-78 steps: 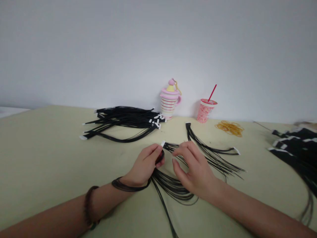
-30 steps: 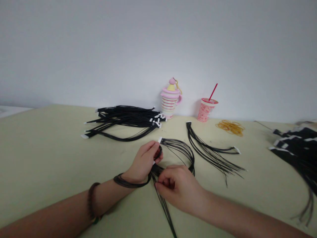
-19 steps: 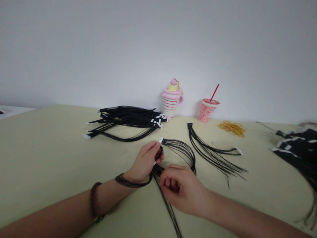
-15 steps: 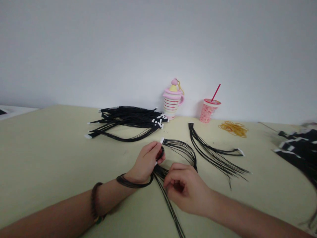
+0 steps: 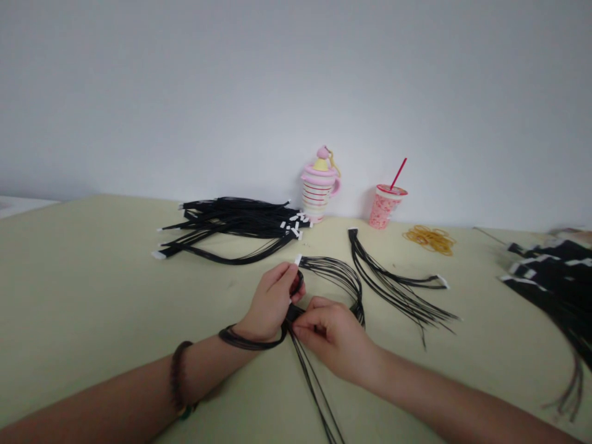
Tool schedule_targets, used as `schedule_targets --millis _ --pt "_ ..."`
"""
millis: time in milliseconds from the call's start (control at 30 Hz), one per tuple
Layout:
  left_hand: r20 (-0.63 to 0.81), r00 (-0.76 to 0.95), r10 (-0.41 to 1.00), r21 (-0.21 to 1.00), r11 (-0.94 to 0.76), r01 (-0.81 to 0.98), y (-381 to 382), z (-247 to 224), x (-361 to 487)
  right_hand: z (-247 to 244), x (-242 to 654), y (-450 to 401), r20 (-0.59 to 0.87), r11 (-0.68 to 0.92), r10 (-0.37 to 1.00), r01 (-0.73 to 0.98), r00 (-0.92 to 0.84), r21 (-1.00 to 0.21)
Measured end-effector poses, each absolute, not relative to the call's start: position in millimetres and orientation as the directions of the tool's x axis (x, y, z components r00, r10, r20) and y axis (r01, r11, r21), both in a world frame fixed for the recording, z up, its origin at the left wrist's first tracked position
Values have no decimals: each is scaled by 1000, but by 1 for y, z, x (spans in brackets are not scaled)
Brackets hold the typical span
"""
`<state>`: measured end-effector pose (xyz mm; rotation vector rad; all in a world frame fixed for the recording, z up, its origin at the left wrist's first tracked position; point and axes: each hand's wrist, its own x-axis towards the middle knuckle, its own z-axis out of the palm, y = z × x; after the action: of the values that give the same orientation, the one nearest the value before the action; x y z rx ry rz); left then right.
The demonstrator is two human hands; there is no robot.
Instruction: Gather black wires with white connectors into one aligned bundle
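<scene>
My left hand (image 5: 272,302) is closed around a black wire harness (image 5: 340,271) near its white connector (image 5: 298,260), which sticks up past my thumb. Some of the wires loop back over my left wrist. From the connector the wires arc right and curl down behind my right hand (image 5: 335,336). That hand is closed, thumb and index finger pinching the black wires just right of my left palm. Loose wire ends (image 5: 312,382) hang down toward the near edge of the view. What lies inside my left palm is partly hidden.
A pile of black harnesses (image 5: 231,225) lies back left. A striped pink mug (image 5: 317,191) and a pink cup with a straw (image 5: 383,206) stand by the wall. Yellow rubber bands (image 5: 430,239), a single harness (image 5: 393,287) and more harnesses (image 5: 555,277) lie to the right.
My right hand has moved left and up, closer to my left hand, and now pinches the wires beside it. The left hand keeps its grip. The whole view has shifted slightly.
</scene>
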<state>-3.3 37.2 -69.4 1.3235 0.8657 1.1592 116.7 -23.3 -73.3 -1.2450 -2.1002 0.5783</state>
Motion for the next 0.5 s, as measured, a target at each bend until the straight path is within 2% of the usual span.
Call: schedule_targets --millis 267,500 --pt "171 262 950 980 -137 -142 37 -70 -3 -79 112 -21 184 298 951 589 -248 -751" --pt "198 271 942 973 -154 -174 41 -78 -5 -84 105 -16 141 203 979 600 -150 -774"
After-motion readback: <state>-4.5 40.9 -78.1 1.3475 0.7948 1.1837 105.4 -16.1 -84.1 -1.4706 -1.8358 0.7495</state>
